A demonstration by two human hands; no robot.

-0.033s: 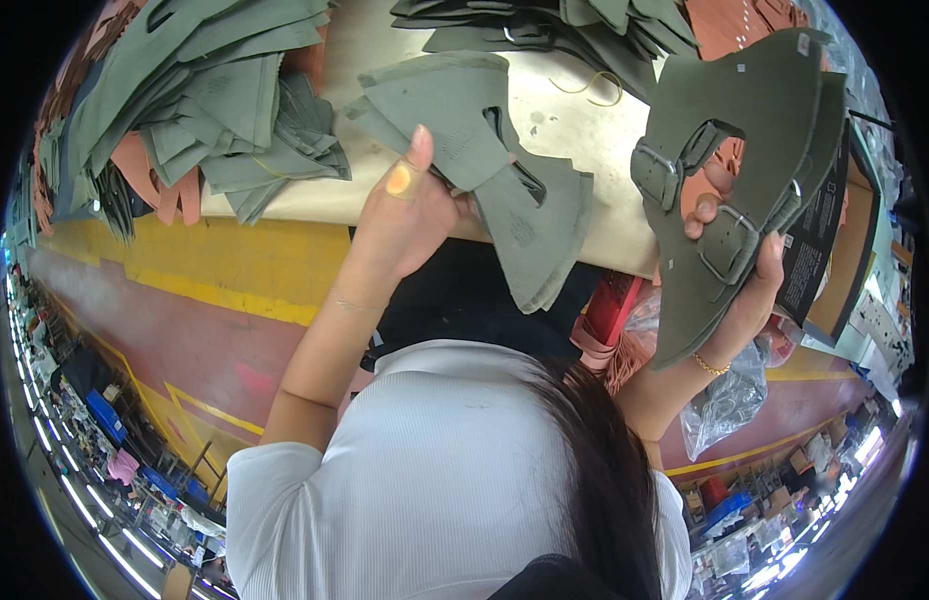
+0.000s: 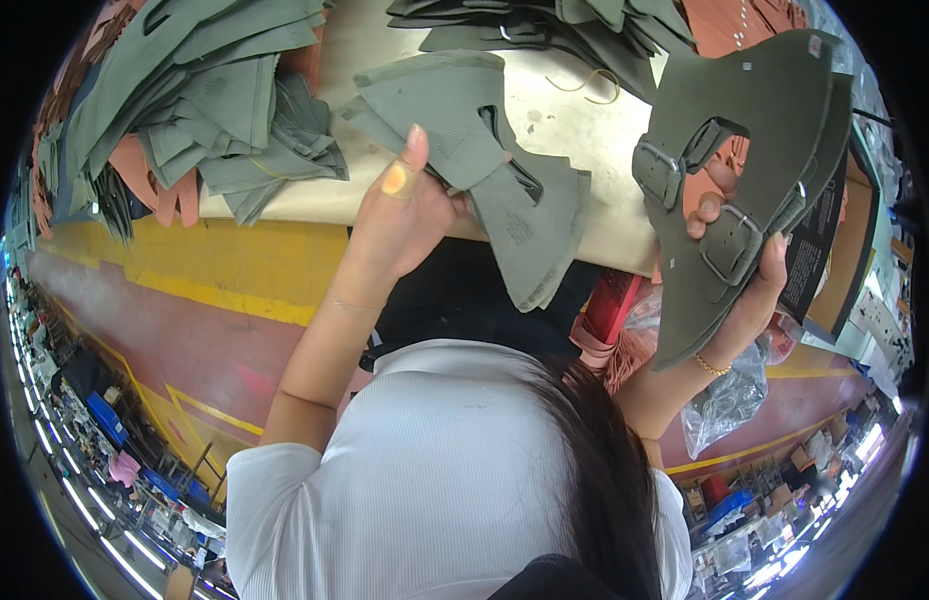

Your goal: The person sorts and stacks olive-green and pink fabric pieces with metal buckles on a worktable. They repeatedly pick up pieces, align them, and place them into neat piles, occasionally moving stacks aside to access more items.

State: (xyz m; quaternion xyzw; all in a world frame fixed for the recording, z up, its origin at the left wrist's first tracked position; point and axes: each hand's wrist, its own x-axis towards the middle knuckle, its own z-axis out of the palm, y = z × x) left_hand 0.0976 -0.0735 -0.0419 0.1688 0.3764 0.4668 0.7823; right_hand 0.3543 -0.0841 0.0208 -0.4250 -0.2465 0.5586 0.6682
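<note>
My left hand (image 2: 410,215) grips a few grey-green shoe uppers (image 2: 535,222) by their near edge. Its thumb, with a yellow-centred patch near the base, points up, and the other fingers are partly hidden behind the material. On the right, my right hand (image 2: 755,285) holds a stack of olive strap uppers with buckles (image 2: 760,90) upright. Some of its fingertips show through the opening beside the metal buckles, while its thumb lies along the outer edge. The two sets of uppers are apart, both at the table's near edge.
A heap of grey-green uppers (image 2: 220,100) covers the left of the pale table (image 2: 575,125). Dark buckled straps (image 2: 530,30) lie at the back, near a thin yellowish loop (image 2: 600,85). An open box (image 2: 855,235) stands at right, above a clear plastic bag (image 2: 725,400).
My left hand and its uppers have shifted very slightly left. The buckled uppers in my right hand have moved a touch to the right. Both grips are the same.
</note>
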